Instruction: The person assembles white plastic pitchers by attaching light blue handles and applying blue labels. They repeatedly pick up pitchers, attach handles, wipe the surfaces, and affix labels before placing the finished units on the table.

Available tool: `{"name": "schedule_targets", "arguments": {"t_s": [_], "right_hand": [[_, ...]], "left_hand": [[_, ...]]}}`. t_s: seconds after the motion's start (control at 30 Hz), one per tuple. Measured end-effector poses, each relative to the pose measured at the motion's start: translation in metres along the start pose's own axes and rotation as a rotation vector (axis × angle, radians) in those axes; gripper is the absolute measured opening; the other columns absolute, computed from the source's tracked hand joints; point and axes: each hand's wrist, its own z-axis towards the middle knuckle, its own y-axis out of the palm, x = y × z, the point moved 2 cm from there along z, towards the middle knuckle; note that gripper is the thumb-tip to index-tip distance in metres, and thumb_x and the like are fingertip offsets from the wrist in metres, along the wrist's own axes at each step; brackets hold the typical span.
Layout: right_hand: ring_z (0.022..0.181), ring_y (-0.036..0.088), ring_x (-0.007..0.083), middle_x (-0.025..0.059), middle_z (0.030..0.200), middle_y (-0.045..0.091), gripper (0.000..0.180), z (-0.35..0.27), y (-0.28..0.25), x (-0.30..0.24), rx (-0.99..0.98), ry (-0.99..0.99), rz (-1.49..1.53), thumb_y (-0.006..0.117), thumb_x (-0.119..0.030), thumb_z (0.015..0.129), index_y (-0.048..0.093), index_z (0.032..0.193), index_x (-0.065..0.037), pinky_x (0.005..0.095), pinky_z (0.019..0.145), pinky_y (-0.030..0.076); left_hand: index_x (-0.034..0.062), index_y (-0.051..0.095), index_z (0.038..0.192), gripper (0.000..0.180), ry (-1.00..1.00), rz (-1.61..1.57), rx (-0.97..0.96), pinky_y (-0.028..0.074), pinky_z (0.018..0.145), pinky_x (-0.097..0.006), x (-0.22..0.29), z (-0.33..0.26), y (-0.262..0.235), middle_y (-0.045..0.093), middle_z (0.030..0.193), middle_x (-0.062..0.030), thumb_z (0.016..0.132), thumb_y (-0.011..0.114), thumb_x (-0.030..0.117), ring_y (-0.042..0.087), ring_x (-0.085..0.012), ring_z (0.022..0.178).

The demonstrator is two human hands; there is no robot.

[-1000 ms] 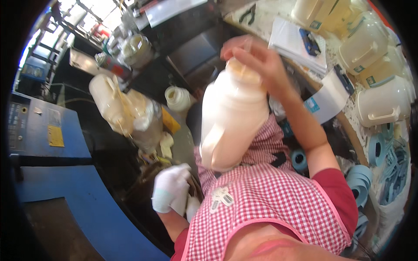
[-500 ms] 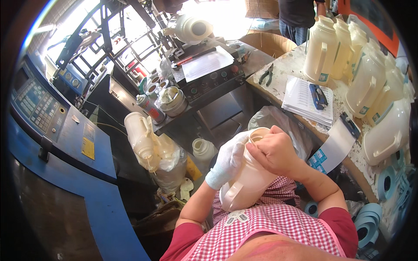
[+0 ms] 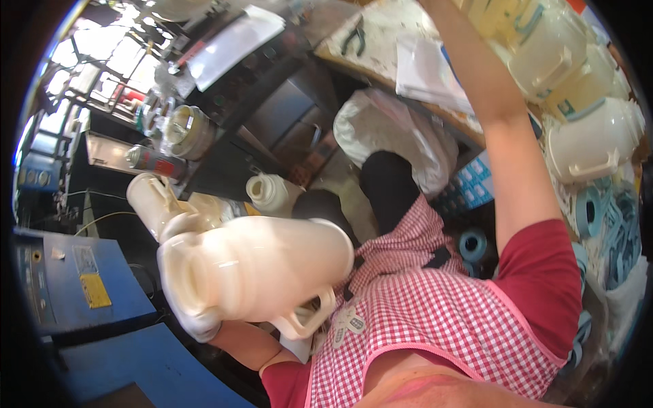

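Observation:
My left hand (image 3: 202,328), in a whitish glove, is closed round the neck end of a cream plastic jug (image 3: 272,265). The jug lies on its side in the air in front of my apron, mouth toward the left and loop handle underneath. Its glossy wall is slightly smeared by motion. My bare right forearm (image 3: 496,88) stretches up past the worktable and leaves the picture at the top edge, so the right hand is out of sight. Nearest to that arm are a stack of white papers (image 3: 422,71) and several upright cream jugs (image 3: 551,51).
Another jug (image 3: 592,143) lies tilted at the table's right side, near rolls of blue strip (image 3: 588,211). Pliers (image 3: 354,39) rest on the worktable (image 3: 388,27). Below stands a bag-lined bin (image 3: 381,129). Blue machinery (image 3: 156,367), a spray can (image 3: 156,162) and further jugs (image 3: 269,194) are leftward.
My right hand has let go of the jug's mouth and reached up out of view. My left hand has swung the jug leftward and tipped it onto its side. The view has turned rightward.

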Motion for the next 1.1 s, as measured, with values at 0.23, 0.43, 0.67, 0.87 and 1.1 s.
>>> {"name": "schedule_targets", "arguments": {"t_s": [0.23, 0.43, 0.67, 0.87, 1.1], "right_hand": [[0.093, 0.070, 0.0218, 0.0118, 0.112, 0.074, 0.031, -0.263, -0.033, 0.135, -0.772, 0.397, -0.755, 0.055, -0.028, 0.106, 0.069, 0.119, -0.003, 0.0375, 0.080, 0.056], [0.107, 0.069, 0.0377, 0.0199, 0.111, 0.073, 0.026, -0.290, -0.197, 0.310, -0.718, 0.079, -1.953, 0.056, -0.016, 0.096, 0.071, 0.114, -0.004, 0.0452, 0.095, 0.055], [0.102, 0.069, 0.0346, 0.0140, 0.102, 0.073, 0.019, -0.296, -0.235, 0.317, -0.647, 0.012, -1.853, 0.069, -0.025, 0.092, 0.074, 0.102, -0.010, 0.0463, 0.089, 0.055], [0.074, 0.072, 0.0292, 0.0091, 0.085, 0.073, 0.027, -0.357, -0.104, 0.150, -0.499, 0.174, -1.365, 0.083, -0.025, 0.088, 0.070, 0.106, -0.009, 0.0403, 0.069, 0.054], [0.073, 0.065, 0.0067, 0.0034, 0.088, 0.072, 0.021, -0.398, -0.047, 0.051, -0.584, 0.375, -0.995, 0.063, -0.013, 0.106, 0.070, 0.122, -0.001, 0.0221, 0.065, 0.051]], "left_hand": [[-0.0073, 0.045, 0.150, 0.102, -0.155, 0.515, 0.703, 0.043, 0.117, -0.051, -0.040, -0.056, -0.063, 0.053, 0.148, -0.0262, 0.075, 0.079, 0.054, 0.054, -0.0413, 0.135], [-0.0061, 0.049, 0.146, 0.082, -0.303, 0.778, 0.597, 0.041, 0.117, -0.050, -0.106, -0.080, -0.053, 0.055, 0.149, -0.0229, 0.079, 0.082, 0.027, 0.054, -0.0369, 0.137], [0.0000, 0.052, 0.144, 0.084, -0.390, 0.721, 0.426, 0.039, 0.118, -0.047, -0.150, -0.068, -0.033, 0.055, 0.147, -0.0189, 0.070, 0.089, 0.014, 0.054, -0.0339, 0.135], [0.0018, 0.059, 0.135, 0.082, -0.211, 0.792, 0.323, 0.048, 0.110, -0.044, -0.151, -0.050, -0.002, 0.058, 0.142, -0.0181, 0.066, 0.099, 0.022, 0.060, -0.0339, 0.128], [0.0055, 0.067, 0.125, 0.078, -0.019, 0.799, 0.262, 0.053, 0.104, -0.045, -0.137, -0.044, 0.017, 0.066, 0.133, -0.0158, 0.059, 0.101, 0.028, 0.065, -0.0337, 0.122]]}}
